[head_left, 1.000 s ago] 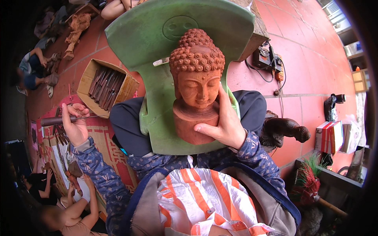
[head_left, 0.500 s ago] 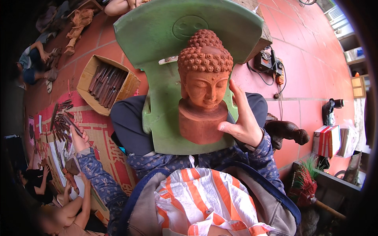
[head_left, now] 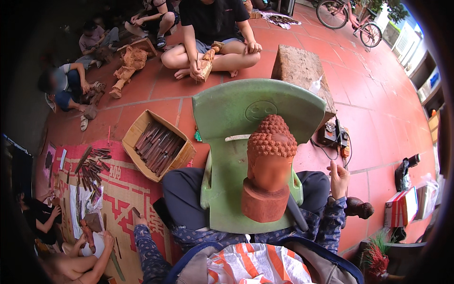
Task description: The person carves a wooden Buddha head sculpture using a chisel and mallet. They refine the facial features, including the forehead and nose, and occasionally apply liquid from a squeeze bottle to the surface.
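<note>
A reddish carved wooden head (head_left: 269, 165) with a curled-hair top lies on a green plastic chair (head_left: 236, 113) that rests across my lap. My right hand (head_left: 338, 179) hangs in the air just right of the chair, off the carving, fingers curled with nothing visible in them. My left hand (head_left: 139, 220) is low on the red patterned mat (head_left: 123, 189) at my left knee. It is closed around a short dark chisel (head_left: 135, 211) whose end sticks out.
A cardboard box of chisels (head_left: 158, 147) sits left of the chair, and several loose chisels (head_left: 92, 166) lie on the mat. A stone block (head_left: 300, 71), a corded device (head_left: 333, 135) and a dark carved figure (head_left: 358, 208) are nearby. People (head_left: 213, 33) sit carving around me.
My right hand has let go of the carved head and lifted off to the right. My left hand pulled back from the loose chisels toward my knee. My view tilted up.
</note>
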Demonstrator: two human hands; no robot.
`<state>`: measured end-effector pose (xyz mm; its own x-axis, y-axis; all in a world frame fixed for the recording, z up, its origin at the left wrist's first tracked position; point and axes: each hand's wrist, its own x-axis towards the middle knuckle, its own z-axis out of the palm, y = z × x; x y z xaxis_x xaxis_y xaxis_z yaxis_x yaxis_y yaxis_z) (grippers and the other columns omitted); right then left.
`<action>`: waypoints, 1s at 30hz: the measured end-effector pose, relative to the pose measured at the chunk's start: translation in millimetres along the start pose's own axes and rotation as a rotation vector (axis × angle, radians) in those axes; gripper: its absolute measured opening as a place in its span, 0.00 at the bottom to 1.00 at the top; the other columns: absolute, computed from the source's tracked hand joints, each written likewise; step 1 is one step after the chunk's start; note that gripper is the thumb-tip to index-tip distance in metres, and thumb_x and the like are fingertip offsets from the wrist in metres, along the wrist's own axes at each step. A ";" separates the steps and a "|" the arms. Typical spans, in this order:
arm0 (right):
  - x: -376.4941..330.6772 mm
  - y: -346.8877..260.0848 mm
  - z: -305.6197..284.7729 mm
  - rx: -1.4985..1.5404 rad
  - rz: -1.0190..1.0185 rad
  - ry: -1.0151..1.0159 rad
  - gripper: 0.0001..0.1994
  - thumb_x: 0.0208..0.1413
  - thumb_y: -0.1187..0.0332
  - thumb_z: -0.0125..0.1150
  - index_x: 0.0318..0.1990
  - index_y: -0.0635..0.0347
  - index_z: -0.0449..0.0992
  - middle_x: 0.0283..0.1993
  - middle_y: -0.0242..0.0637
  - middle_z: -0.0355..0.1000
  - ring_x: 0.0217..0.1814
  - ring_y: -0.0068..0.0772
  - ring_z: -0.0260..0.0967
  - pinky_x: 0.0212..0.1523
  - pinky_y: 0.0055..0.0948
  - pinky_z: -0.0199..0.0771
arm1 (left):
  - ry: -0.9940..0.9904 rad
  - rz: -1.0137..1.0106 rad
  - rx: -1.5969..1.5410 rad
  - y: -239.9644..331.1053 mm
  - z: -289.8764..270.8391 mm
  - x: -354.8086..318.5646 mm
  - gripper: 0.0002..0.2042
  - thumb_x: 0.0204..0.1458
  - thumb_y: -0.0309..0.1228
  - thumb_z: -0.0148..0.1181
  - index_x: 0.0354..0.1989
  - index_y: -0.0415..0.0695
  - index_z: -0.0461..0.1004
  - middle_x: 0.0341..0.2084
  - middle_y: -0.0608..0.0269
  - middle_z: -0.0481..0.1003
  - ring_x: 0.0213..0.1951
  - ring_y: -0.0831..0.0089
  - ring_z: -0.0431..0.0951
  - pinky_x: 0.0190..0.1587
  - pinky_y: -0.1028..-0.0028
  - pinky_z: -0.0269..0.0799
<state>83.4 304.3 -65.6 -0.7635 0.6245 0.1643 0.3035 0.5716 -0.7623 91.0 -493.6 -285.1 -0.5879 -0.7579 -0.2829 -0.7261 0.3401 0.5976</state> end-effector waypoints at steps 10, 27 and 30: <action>-5.4 44.5 54.4 -0.506 0.016 -0.273 0.23 0.51 0.50 0.59 0.45 0.60 0.77 0.45 0.49 0.74 0.49 0.48 0.71 0.51 0.39 0.69 | -0.244 -0.041 0.318 -64.6 14.7 -22.1 0.24 0.52 0.35 0.57 0.57 0.42 0.62 0.43 0.40 0.74 0.48 0.50 0.74 0.53 0.60 0.68; 25.7 86.9 38.1 -0.429 -0.023 -0.470 0.18 0.46 0.60 0.57 0.35 0.70 0.75 0.31 0.56 0.74 0.37 0.58 0.73 0.37 0.44 0.69 | -0.049 0.013 0.455 20.7 55.3 -40.7 0.24 0.52 0.42 0.59 0.50 0.40 0.61 0.44 0.42 0.71 0.45 0.45 0.74 0.48 0.53 0.70; 29.6 83.1 41.9 -0.458 -0.060 -0.459 0.18 0.46 0.60 0.57 0.35 0.69 0.75 0.31 0.56 0.74 0.37 0.58 0.73 0.37 0.43 0.70 | 0.066 0.074 0.466 35.2 60.0 -54.9 0.26 0.50 0.43 0.61 0.49 0.38 0.60 0.43 0.42 0.69 0.44 0.44 0.73 0.46 0.53 0.71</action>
<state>62.2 348.0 -150.3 -0.9218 0.3516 -0.1634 0.3877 0.8309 -0.3992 76.4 -406.6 -293.6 -0.6310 -0.7508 -0.1952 -0.7747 0.5965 0.2097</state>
